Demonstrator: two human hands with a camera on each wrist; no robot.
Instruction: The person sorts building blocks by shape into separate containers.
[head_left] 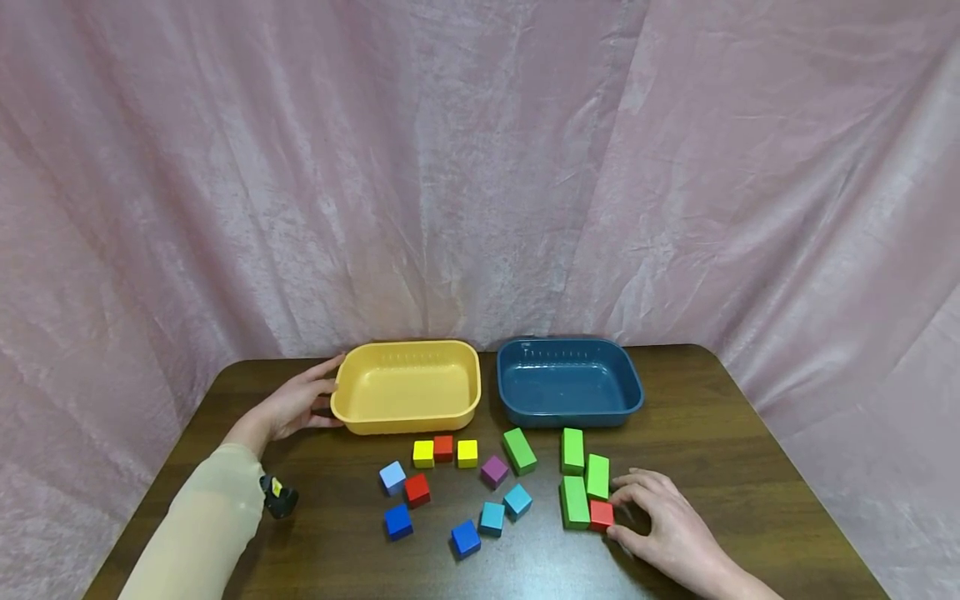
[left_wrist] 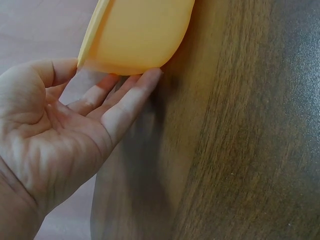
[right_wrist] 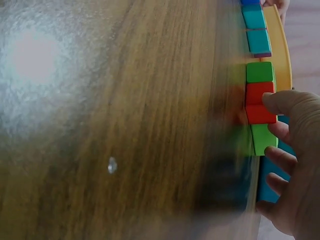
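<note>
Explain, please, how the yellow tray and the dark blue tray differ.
Tone: the yellow tray is light, while the dark blue tray is much darker.
Contact: the left hand touches the yellow tray; no hand touches the dark blue tray.
Place: the yellow tray stands left of the dark blue tray.
Both are rounded rectangles and hold no blocks.

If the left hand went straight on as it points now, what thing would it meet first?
The yellow tray: the left hand touches its left end with the fingertips. Beyond, the blue tray seems roughly in the same line.
</note>
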